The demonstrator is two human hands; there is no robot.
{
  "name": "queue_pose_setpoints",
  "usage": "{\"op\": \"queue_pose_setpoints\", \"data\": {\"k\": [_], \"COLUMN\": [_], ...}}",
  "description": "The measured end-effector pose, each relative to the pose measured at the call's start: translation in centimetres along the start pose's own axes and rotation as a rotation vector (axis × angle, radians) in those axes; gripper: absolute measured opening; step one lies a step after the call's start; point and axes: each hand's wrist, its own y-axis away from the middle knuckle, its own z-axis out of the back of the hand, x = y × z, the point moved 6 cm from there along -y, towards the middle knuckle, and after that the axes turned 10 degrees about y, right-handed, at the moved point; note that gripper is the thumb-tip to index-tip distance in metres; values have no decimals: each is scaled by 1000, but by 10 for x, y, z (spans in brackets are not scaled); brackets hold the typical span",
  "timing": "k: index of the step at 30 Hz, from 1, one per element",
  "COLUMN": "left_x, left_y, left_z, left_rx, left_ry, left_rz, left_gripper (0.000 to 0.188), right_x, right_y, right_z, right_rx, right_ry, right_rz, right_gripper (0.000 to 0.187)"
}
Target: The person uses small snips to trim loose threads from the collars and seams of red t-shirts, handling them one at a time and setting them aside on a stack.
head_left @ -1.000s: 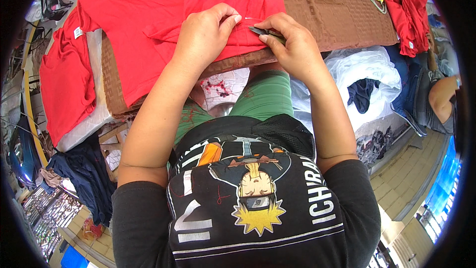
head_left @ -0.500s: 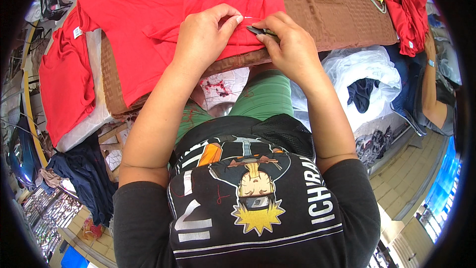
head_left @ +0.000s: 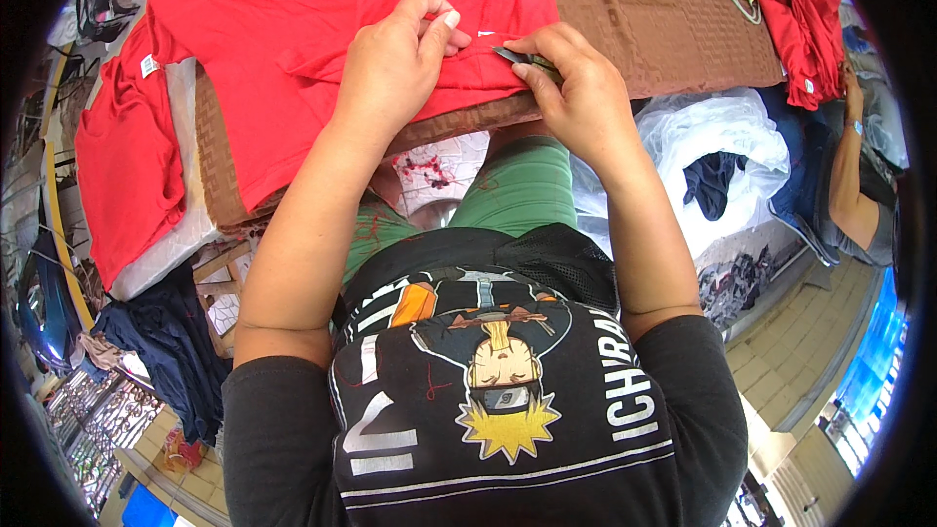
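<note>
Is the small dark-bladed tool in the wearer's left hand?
No, the small dark-bladed tool is in the right hand, its tip pointing toward the left hand.

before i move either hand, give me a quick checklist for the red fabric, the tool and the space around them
1. Dark tool gripped in the right hand: ok.
2. Left hand apart from the tool's tip: ok, a gap shows between them.
3. Red fabric lying smooth: not ok, it is creased near the hands.
4. Anything fine pinched in the left hand: cannot tell, too small to make out.
5. Other person's hand away from the tool: ok, it is at the far right.
</note>
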Motion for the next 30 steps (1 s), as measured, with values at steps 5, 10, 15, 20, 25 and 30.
{"op": "queue_pose_setpoints", "data": {"k": [5,10,15,20,25,30], "left_x": [1,-7,-82,-49,-30,-31], "left_y": [1,8,41,34,56,79], "left_z": [1,3,46,49,-8,2], "left_rx": [24,195,687,340,7,433], "left_ry": [71,202,214,-74,-593,-351], "left_rz": [36,-69,-433,-174,-504,-233], "left_gripper": [22,20,22,21,25,17], "right_x": [2,12,-3,-11,-8,-16], "right_y": [-3,-9,-10,-8,-3,1], "right_z": [-5,-11,15,32,30,40], "right_rx": [-15,-35,-126,-172,-150,-205], "right_ry": [-22,38,88,18,-47,0], "right_rz": [3,72,17,-52,-69,-36], "right_gripper": [15,15,19,24,24,25]}}
